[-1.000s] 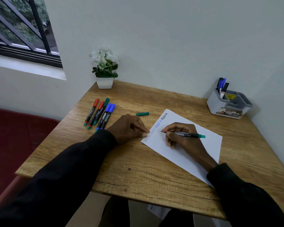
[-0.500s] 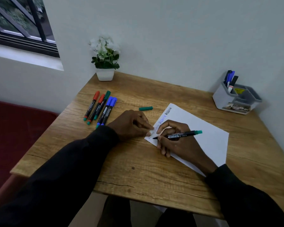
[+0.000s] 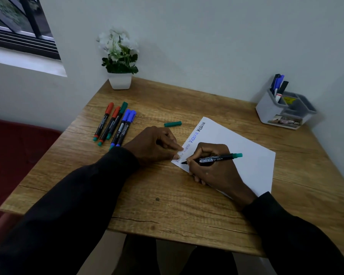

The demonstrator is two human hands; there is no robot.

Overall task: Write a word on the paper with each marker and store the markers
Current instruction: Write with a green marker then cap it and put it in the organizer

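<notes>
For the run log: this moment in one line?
writing; right hand grips green-ended black marker, tip on white paper sheet; left hand presses paper edge; green cap on wooden table

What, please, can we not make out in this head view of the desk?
Head view only:
Words on the paper nearest the left hand: too small and blurred.
Paper's near edge: hidden under the right hand holding the green marker.
Organizer: its wall hides the lower halves of the markers inside; count unclear.
</notes>
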